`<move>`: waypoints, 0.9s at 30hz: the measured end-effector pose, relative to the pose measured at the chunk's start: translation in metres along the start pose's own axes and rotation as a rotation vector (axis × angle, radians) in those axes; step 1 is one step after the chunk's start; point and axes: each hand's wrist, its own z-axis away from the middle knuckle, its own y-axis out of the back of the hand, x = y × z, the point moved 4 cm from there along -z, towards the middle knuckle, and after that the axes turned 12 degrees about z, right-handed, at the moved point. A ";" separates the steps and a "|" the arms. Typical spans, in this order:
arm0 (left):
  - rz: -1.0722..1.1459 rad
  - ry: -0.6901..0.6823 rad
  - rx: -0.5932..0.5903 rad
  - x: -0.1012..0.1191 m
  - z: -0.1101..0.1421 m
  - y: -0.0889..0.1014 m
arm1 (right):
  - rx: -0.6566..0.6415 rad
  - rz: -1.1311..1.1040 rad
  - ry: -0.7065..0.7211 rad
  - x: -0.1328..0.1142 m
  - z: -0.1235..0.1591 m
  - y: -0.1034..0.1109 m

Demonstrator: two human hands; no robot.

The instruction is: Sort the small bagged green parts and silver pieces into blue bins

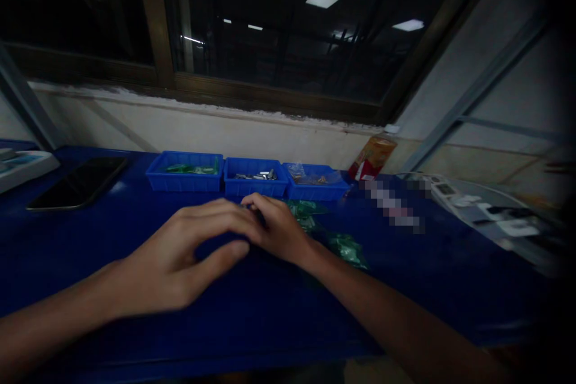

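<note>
Above the blue tabletop my left hand (180,258) reaches in from the left, its fingers bent forward and its thumb apart from them. Its fingertips meet or overlap my right hand (281,228); whether they pinch anything is hidden. My right hand is closed, with the fingers curled inward. Whatever it may hold is too dark and small to make out. Just beyond it lies a green plastic packet (306,209), partly covered by the hand. Another green packet (346,249) rests beside my right wrist.
Along the wall stand a blue bin (184,182) with green packets, a blue bin (254,186) with metal pieces and a blue bin (315,192) with clear plastic and small brownish pieces. A phone (78,183) lies left; an orange-and-red package (373,156) stands right.
</note>
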 end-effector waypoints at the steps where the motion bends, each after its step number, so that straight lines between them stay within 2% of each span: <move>1: -0.055 -0.027 0.076 -0.010 -0.012 0.006 | 0.000 -0.001 0.004 0.000 0.000 0.000; 4: -0.183 -0.011 0.173 -0.045 -0.026 0.008 | 0.002 0.008 0.002 -0.001 -0.001 0.000; 7: -0.216 -0.016 0.197 -0.062 -0.025 0.001 | -0.006 0.008 0.000 -0.001 -0.002 0.001; 10: -0.181 0.000 0.180 -0.062 -0.025 -0.002 | 0.007 0.001 -0.014 -0.001 -0.001 0.001; 15: -0.093 0.158 0.148 -0.060 -0.026 0.004 | 0.015 -0.018 -0.044 -0.001 0.001 0.001; 18: -0.065 0.220 0.095 -0.060 -0.024 0.005 | 0.024 0.005 -0.013 -0.004 0.001 0.000; 22: -0.028 0.258 0.032 -0.058 -0.021 0.002 | -0.004 0.029 0.021 -0.008 0.000 -0.001; 25: 0.007 0.260 0.050 -0.058 -0.020 0.000 | 0.003 0.043 -0.009 -0.006 0.000 0.000; 27: -0.001 0.209 0.080 -0.056 -0.019 0.000 | 0.027 0.046 -0.026 -0.003 0.000 0.000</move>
